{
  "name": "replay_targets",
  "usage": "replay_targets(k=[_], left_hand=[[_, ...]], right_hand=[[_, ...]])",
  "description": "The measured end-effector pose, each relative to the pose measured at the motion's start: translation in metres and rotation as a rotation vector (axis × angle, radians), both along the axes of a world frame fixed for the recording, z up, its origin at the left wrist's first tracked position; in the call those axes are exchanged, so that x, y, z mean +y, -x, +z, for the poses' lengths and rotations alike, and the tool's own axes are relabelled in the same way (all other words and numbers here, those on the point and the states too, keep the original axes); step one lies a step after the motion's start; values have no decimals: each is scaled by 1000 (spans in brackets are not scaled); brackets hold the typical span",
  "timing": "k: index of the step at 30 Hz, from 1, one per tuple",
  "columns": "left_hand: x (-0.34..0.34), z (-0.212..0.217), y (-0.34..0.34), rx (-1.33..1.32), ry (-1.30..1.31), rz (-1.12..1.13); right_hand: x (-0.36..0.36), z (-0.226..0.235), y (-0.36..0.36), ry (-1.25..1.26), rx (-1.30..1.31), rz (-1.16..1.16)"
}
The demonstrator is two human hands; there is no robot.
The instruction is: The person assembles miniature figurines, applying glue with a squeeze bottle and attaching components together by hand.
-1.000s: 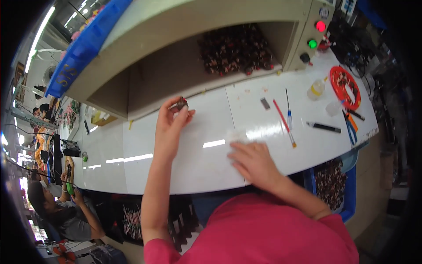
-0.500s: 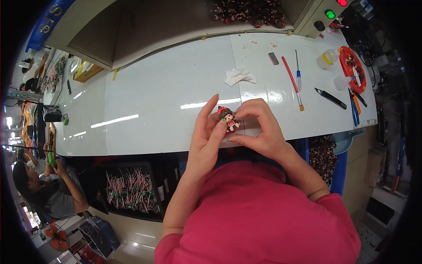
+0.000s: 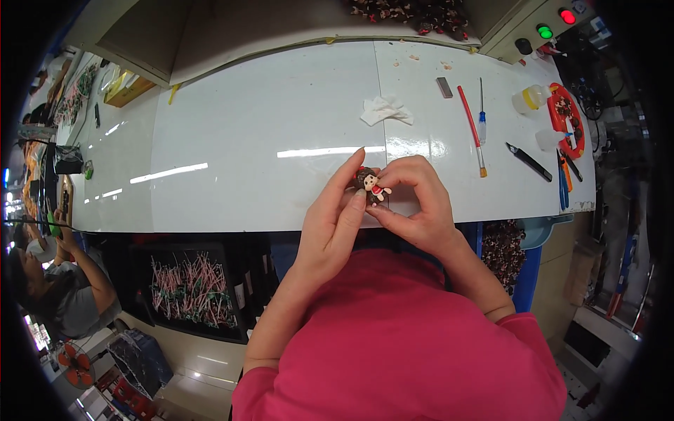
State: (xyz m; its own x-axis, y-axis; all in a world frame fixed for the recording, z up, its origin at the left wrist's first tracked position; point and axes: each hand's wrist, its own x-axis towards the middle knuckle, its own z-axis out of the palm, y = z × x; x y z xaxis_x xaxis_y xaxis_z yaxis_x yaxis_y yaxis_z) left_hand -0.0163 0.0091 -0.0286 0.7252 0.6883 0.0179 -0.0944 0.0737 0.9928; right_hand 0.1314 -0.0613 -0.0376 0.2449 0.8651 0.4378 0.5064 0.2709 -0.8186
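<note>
A small doll figurine (image 3: 373,188) with brown hair, a pale face and a red-and-white front is held over the near edge of the white table. My left hand (image 3: 337,203) is closed on it, the thumb pressed along its side and the index finger stretched up past its head. From the other side, my right hand (image 3: 421,200) pinches the figurine, fingertips near its head and thumb at its lower end. The back of the figurine is hidden by my fingers.
A crumpled tissue (image 3: 387,111) lies ahead. To the right are a red-handled brush (image 3: 472,126), a screwdriver (image 3: 481,116), a black pen-like tool (image 3: 529,162), a yellow-banded bottle (image 3: 529,99) and a red tray (image 3: 576,126). A co-worker (image 3: 67,277) sits at left, near a crate (image 3: 242,309).
The figurine has turned and tilted between my hands. My right thumb has moved up against its lower end. The view has shifted slightly.
</note>
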Motion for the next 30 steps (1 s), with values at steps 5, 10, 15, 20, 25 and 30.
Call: replay_targets(k=[5, 10, 15, 20, 25, 30], left_hand=[[3, 0, 5, 98, -125, 9], [4, -1, 5, 137, -160, 12], [1, -4, 7, 171, -183, 17], [-1, -10, 7, 211, -264, 38], [-3, -9, 5, 229, -298, 54], [-3, -10, 5, 231, -289, 61]], right_hand=[[1, -1, 2, -20, -38, 10], [0, -3, 3, -27, -47, 5], [-3, -9, 6, -38, -73, -6], [-1, -6, 8, -36, -67, 16], [-1, -4, 8, -19, -36, 19], [-2, -3, 8, -7, -30, 28]])
